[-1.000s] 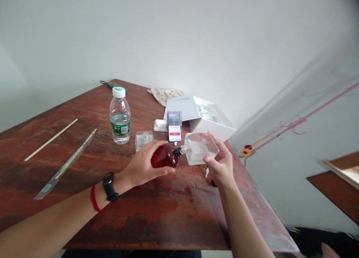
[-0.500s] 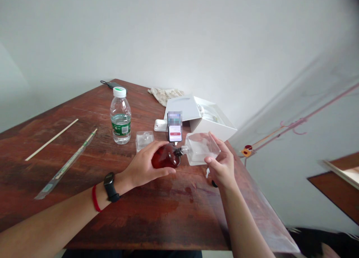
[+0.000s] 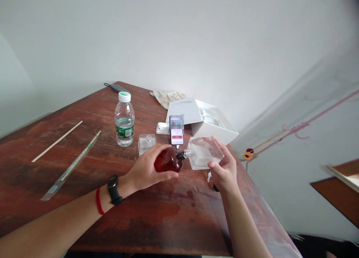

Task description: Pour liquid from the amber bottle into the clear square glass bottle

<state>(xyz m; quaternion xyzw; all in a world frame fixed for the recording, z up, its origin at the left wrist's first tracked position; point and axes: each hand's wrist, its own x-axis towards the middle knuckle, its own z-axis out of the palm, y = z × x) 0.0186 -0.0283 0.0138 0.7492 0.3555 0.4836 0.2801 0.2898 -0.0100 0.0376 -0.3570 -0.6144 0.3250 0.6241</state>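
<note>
My left hand [image 3: 150, 166] is wrapped round a rounded bottle of dark red-brown liquid [image 3: 169, 161], tilted so its black neck points right. In my right hand [image 3: 224, 166] is a clear square-sided bottle [image 3: 204, 153], lying nearly on its side with its threaded neck toward the left. The two necks meet mouth to mouth above the table; whether liquid passes between them I cannot tell. Just behind my left hand a small clear block-shaped container [image 3: 146, 143] stands on the wood. Under my right hand lie a white pump-like piece [image 3: 209, 176] and a black cap [image 3: 215, 188], partly hidden.
A phone [image 3: 177, 130] stands upright near a white case [image 3: 162, 128] and an open white box [image 3: 215, 129]. Left of these is a half-full water bottle [image 3: 124, 119]. A bare stick [image 3: 57, 141] and wrapped chopsticks [image 3: 71, 166] lie on the wooden table [image 3: 134, 220].
The whole view has shifted slightly, so everything sits a little lower and to the right. Both hands keep their grip, and the bottles' necks stay together.
</note>
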